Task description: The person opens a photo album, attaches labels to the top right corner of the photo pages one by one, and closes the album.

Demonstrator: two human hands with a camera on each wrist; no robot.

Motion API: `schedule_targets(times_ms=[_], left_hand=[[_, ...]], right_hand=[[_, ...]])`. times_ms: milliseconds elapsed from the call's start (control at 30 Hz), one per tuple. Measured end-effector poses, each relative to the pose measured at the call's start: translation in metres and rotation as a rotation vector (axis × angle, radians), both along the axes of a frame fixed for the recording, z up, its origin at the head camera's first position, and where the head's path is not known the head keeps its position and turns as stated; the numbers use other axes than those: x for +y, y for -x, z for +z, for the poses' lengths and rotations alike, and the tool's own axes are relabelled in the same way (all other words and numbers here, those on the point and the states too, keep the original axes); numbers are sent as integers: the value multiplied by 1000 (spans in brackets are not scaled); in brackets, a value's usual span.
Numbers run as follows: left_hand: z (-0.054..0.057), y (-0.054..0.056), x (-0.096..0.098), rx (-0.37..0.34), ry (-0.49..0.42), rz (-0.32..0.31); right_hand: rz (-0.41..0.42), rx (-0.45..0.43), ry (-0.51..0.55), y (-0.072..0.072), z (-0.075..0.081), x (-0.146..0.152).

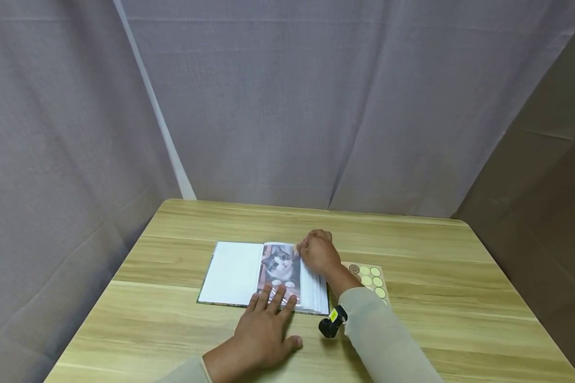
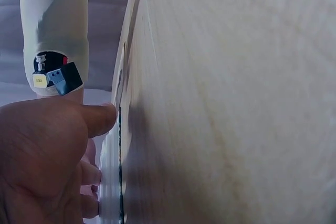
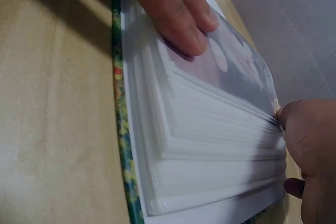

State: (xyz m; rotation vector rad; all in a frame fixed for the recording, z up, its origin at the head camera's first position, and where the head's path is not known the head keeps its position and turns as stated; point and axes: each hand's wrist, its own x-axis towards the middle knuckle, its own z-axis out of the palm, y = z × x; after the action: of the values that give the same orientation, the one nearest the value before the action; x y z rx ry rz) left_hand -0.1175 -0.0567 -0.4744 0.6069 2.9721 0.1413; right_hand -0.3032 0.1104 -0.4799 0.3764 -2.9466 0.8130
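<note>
The open album is laid on the desk; its cat photo is touched at six o'clock by the spread, released left hand. The right hand is bent at the photo's one o'clock corner; what is grasped cannot be told.

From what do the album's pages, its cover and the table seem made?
Album pages: probably clear plastic sleeves, somewhat glossy; a sheen lies over the cat picture. Album cover: perhaps printed card, finish unclear, with a multicoloured pattern along its edge. Table: wood or wood-look laminate, smooth, with streaky grain.
</note>
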Motion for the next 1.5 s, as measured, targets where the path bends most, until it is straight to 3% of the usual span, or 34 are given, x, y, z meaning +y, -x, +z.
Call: schedule_targets(times_ms=[300,467,633,767,900,1167,1500], left_hand=[[2,0,2,0,11,1],[3,0,2,-4,14,-2],[2,0,2,-2,18,-4],[2,0,1,0,17,0],[3,0,0,4,12,4],[5,-1,-2,23,2,-6],[4,2,-1,45,-34,-3]], right_hand=[[-68,99,-45,2,-2,2],[68,166,-111,1,-2,5],[230,302,-216,-3,-3,7],[312,348,-276,-7,-2,9],[339,298,-321,-13,2,11],[357,99,-315,-28,9,21],[447,86,-400,-41,5,34]])
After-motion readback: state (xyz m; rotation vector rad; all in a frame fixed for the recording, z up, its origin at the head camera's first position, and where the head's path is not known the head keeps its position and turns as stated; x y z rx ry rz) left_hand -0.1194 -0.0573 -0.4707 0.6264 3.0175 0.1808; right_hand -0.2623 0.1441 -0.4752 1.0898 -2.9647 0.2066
